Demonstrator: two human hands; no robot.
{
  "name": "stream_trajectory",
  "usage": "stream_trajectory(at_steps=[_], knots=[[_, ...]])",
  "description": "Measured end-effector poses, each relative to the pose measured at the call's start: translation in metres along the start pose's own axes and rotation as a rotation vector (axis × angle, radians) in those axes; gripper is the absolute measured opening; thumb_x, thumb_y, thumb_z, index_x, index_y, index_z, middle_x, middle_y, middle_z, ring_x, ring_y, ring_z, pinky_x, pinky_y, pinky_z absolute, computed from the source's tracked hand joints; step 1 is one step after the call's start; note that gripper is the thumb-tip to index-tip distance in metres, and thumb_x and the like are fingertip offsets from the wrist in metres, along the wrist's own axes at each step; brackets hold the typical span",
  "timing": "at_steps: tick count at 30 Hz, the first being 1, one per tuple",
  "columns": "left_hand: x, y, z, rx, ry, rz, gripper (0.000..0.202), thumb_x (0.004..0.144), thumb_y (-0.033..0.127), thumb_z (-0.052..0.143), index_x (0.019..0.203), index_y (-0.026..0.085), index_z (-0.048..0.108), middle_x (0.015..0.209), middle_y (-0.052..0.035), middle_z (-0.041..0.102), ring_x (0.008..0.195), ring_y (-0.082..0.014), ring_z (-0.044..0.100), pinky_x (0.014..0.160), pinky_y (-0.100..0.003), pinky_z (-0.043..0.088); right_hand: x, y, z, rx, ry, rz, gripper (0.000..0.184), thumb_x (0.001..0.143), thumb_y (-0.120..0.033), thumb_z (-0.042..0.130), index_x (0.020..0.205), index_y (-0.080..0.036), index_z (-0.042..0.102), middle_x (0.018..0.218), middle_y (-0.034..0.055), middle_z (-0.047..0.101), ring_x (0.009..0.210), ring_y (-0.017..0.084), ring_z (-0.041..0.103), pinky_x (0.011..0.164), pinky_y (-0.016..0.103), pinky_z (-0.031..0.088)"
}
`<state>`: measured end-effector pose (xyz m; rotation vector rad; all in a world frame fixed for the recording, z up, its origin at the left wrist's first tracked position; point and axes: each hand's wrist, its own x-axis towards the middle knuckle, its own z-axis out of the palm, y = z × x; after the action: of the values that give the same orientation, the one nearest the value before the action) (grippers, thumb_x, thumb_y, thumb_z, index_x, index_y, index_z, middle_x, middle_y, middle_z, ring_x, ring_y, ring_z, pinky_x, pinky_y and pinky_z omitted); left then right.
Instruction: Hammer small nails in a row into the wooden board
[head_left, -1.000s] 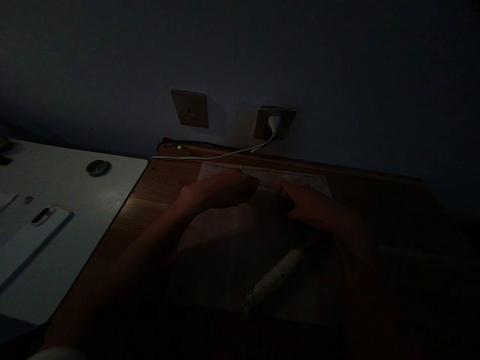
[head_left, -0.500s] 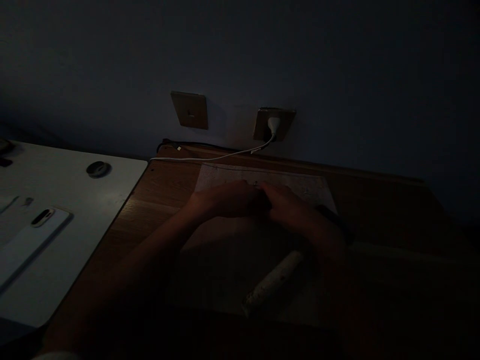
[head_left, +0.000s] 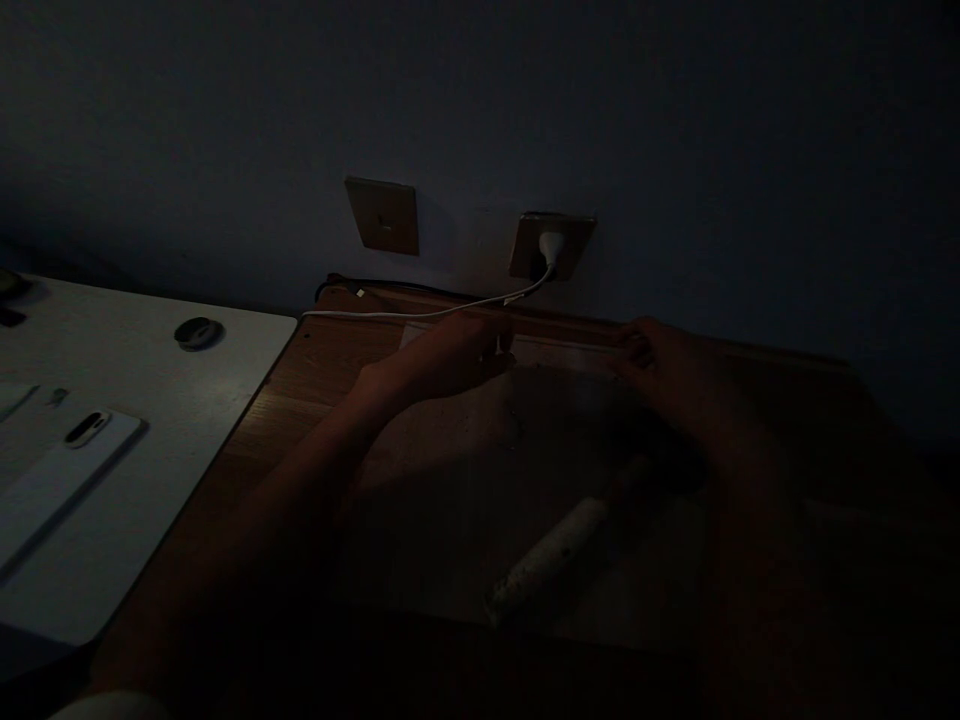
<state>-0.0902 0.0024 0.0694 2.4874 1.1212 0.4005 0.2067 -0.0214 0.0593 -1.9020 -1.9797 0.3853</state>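
The scene is very dark. My left hand (head_left: 469, 352) is over the far left part of a pale sheet (head_left: 450, 470) on the wooden desk, its fingers loosely bent with a gap between them and nothing seen in it. My right hand (head_left: 664, 372) hovers near the sheet's far right edge, thumb and bent fingers apart, nothing visible between them. Between and below the hands, a small pale lump (head_left: 506, 420) lies on the sheet, too dim to name. Closer to me rests a tool with a thick, speckled light handle (head_left: 547, 555); its dark head (head_left: 667, 455) is hard to make out.
At left stands a white tabletop (head_left: 187, 400) with a white phone (head_left: 75, 470) and a round dark object (head_left: 198, 333). A white cable (head_left: 420, 314) runs along the desk's back to a plug (head_left: 551, 246) in the wall socket. Another wall plate (head_left: 382, 215) is beside it.
My hands were together over the middle of the sheet; they have parted, the right moving well to the right and the left slightly up. The pale lump now shows between them.
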Motion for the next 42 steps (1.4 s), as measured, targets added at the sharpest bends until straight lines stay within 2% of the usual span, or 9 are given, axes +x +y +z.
stream_trajectory(at_steps=[2, 5, 11, 17, 22, 27, 32, 37, 42], knots=[[-0.001, -0.011, 0.000, 0.038, 0.057, 0.008, 0.016, 0.095, 0.015, 0.064, 0.109, 0.014, 0.068, 0.105, -0.0084, 0.074, 0.082, -0.0158, 0.067, 0.072, -0.027, 0.046, 0.002, 0.010, 0.000, -0.059, -0.018, 0.012, 0.019, 0.088, -0.029, 0.068, 0.106, -0.022, 0.068, 0.095, 0.0107, 0.075, 0.084, 0.029, 0.071, 0.071, 0.039, 0.052], [-0.001, -0.020, 0.003, 0.060, 0.035, 0.017, 0.018, 0.094, 0.019, 0.066, 0.111, 0.015, 0.069, 0.117, -0.0111, 0.071, 0.087, -0.0170, 0.067, 0.074, -0.028, 0.048, 0.004, 0.013, 0.002, -0.147, -0.114, 0.034, 0.009, 0.089, -0.032, 0.069, 0.094, -0.024, 0.069, 0.088, 0.0097, 0.076, 0.081, 0.029, 0.072, 0.069, 0.038, 0.051], [0.005, -0.018, 0.017, 0.019, -0.065, -0.023, 0.022, 0.089, 0.007, 0.058, 0.101, 0.015, 0.074, 0.099, -0.0088, 0.076, 0.084, -0.0187, 0.070, 0.075, -0.029, 0.051, 0.008, 0.004, 0.009, -0.259, -0.179, 0.051, 0.012, 0.088, -0.021, 0.065, 0.077, -0.025, 0.065, 0.085, 0.0097, 0.076, 0.081, 0.027, 0.072, 0.071, 0.036, 0.050], [0.009, -0.018, 0.028, 0.035, -0.041, 0.006, 0.026, 0.091, 0.006, 0.053, 0.097, 0.015, 0.077, 0.096, -0.0099, 0.079, 0.085, -0.0203, 0.072, 0.077, -0.031, 0.052, 0.008, 0.006, 0.010, -0.120, -0.138, -0.014, 0.016, 0.077, -0.011, 0.064, 0.085, -0.025, 0.064, 0.083, 0.0060, 0.075, 0.080, 0.025, 0.071, 0.072, 0.036, 0.052], [0.009, -0.013, 0.028, 0.059, -0.030, -0.003, 0.027, 0.092, 0.007, 0.053, 0.103, 0.014, 0.076, 0.099, -0.0112, 0.079, 0.087, -0.0213, 0.073, 0.078, -0.030, 0.053, 0.004, -0.009, 0.016, 0.028, -0.088, -0.105, 0.018, 0.084, -0.018, 0.062, 0.099, -0.024, 0.066, 0.091, 0.0055, 0.075, 0.080, 0.024, 0.071, 0.072, 0.036, 0.055], [0.011, -0.006, 0.027, 0.070, 0.021, -0.066, 0.026, 0.092, 0.006, 0.053, 0.103, 0.013, 0.075, 0.101, -0.0124, 0.079, 0.091, -0.0229, 0.073, 0.082, -0.032, 0.054, 0.000, -0.044, 0.035, 0.043, -0.057, -0.255, 0.027, 0.089, -0.011, 0.056, 0.107, -0.023, 0.072, 0.104, 0.0088, 0.077, 0.095, 0.026, 0.072, 0.088, 0.040, 0.056], [0.011, -0.005, 0.027, 0.142, 0.017, -0.122, 0.020, 0.096, 0.012, 0.055, 0.102, 0.012, 0.074, 0.096, -0.0138, 0.078, 0.087, -0.0242, 0.072, 0.078, -0.033, 0.053, -0.002, -0.059, 0.047, -0.031, -0.077, -0.287, 0.041, 0.086, -0.002, 0.052, 0.117, -0.016, 0.075, 0.119, 0.0159, 0.075, 0.114, 0.031, 0.069, 0.103, 0.044, 0.051], [0.011, -0.008, 0.028, 0.083, 0.034, -0.105, 0.015, 0.096, 0.016, 0.060, 0.102, 0.011, 0.073, 0.092, -0.0118, 0.077, 0.081, -0.0227, 0.071, 0.075, -0.032, 0.052, -0.001, -0.059, 0.048, -0.066, -0.151, -0.266, 0.039, 0.085, -0.001, 0.053, 0.112, -0.015, 0.078, 0.117, 0.0175, 0.073, 0.111, 0.032, 0.069, 0.101, 0.044, 0.051], [0.011, -0.009, 0.033, -0.004, 0.047, -0.038, 0.025, 0.093, 0.009, 0.057, 0.112, 0.013, 0.073, 0.109, -0.0131, 0.078, 0.098, -0.0233, 0.074, 0.083, -0.032, 0.055, 0.001, -0.058, 0.051, -0.068, -0.153, -0.261, 0.035, 0.086, -0.002, 0.055, 0.106, -0.020, 0.077, 0.111, 0.0129, 0.075, 0.108, 0.030, 0.069, 0.099, 0.042, 0.052]])
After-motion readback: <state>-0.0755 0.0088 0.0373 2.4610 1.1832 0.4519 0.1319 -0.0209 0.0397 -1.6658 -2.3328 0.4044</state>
